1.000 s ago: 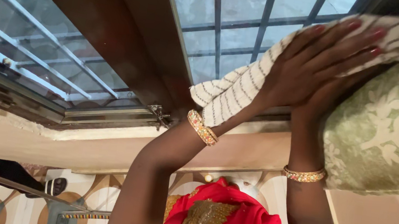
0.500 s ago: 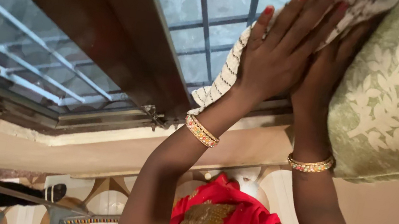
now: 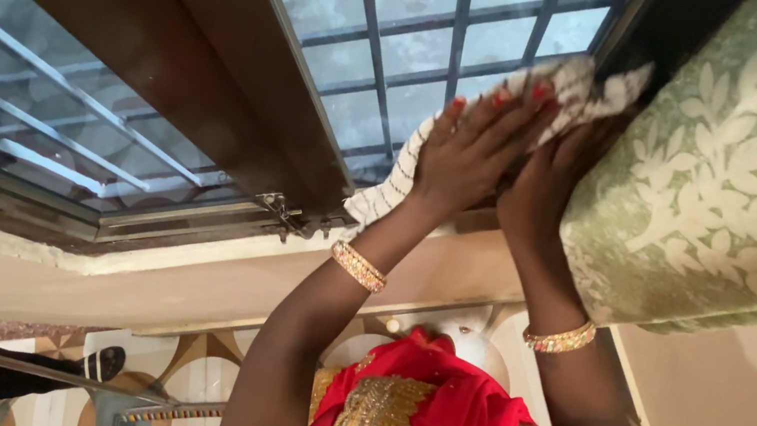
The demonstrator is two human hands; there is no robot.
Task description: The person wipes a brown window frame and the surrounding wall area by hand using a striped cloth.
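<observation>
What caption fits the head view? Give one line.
Both hands, left hand and right hand, press a striped cloth against the window beside a green curtain.

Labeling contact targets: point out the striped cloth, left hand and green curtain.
striped cloth (image 3: 394,177): head view, lower hanging part.
left hand (image 3: 469,151): head view, back of hand.
green curtain (image 3: 737,189): head view, leaf-patterned middle.

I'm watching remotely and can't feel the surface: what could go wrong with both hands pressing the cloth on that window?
The left hand and right hand press the striped cloth on the glass pane; hard pressure might stress it. The green curtain crowds the right hand and could snag or get smeared. The cloth's loose end hangs near the window latch and might catch.
</observation>
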